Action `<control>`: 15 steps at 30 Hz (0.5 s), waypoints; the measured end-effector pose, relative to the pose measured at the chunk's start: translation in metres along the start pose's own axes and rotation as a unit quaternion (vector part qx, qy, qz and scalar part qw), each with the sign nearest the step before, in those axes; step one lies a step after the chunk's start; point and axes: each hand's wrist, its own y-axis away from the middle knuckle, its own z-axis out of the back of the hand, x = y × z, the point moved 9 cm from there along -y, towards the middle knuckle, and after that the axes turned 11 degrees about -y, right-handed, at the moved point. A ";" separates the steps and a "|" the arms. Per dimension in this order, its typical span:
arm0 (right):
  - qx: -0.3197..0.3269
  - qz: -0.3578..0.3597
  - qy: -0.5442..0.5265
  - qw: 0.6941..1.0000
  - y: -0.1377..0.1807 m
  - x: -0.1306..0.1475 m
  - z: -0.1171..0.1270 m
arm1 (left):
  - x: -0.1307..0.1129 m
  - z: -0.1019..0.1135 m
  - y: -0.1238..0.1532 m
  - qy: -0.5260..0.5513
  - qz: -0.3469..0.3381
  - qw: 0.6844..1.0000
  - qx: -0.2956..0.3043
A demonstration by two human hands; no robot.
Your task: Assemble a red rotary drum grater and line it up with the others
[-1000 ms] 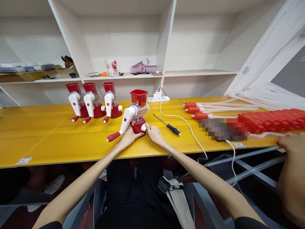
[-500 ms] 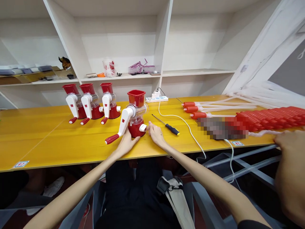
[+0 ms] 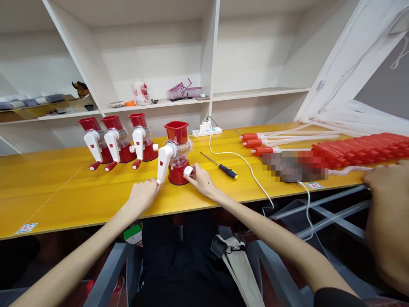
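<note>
A red and white rotary grater stands upright on the table before me, with a red hopper on top and a clear drum housing. My left hand is closed around the end of its white crank, covering the red grip. On the right side of the base, my right hand has its thumb and fingers closed on the white knob. A screwdriver with a black and yellow handle lies just right of that hand.
Several more rotary graters stand at the back left of the yellow table. Beyond the screwdriver runs a white cable from a power strip. Red-handled items are piled at right, near another person's arm.
My left hand has moved from the grater's base to the crank's end. My right hand has shifted from beside the base onto the white knob. The view has tilted slightly.
</note>
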 end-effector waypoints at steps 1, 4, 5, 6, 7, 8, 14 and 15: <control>-0.005 0.005 -0.004 1.000 0.000 0.000 0.001 | 0.004 -0.007 -0.007 -0.003 -0.005 1.000 0.026; -0.011 0.002 -0.011 1.000 0.001 0.001 0.002 | 0.017 -0.015 -0.022 -0.011 -0.018 0.999 0.031; -0.015 -0.007 -0.014 1.000 0.002 0.000 0.003 | 0.022 -0.016 -0.026 -0.011 -0.017 0.999 0.030; -0.025 -0.018 -0.021 0.999 0.002 -0.001 0.004 | 0.026 -0.017 -0.029 -0.009 -0.013 0.999 0.032; -0.039 -0.028 -0.030 0.998 0.003 -0.002 0.006 | 0.029 -0.017 -0.030 -0.006 -0.011 0.999 0.038; -0.057 -0.038 -0.040 0.997 0.004 -0.003 0.009 | 0.028 -0.017 -0.031 -0.001 -0.013 0.999 0.046; -0.157 -0.070 -0.077 0.982 0.008 -0.013 0.027 | -0.024 0.000 -0.002 0.037 -0.106 0.990 0.083; -0.162 -0.072 -0.078 0.981 0.008 -0.014 0.028 | -0.032 0.010 0.005 0.025 -0.107 0.992 0.063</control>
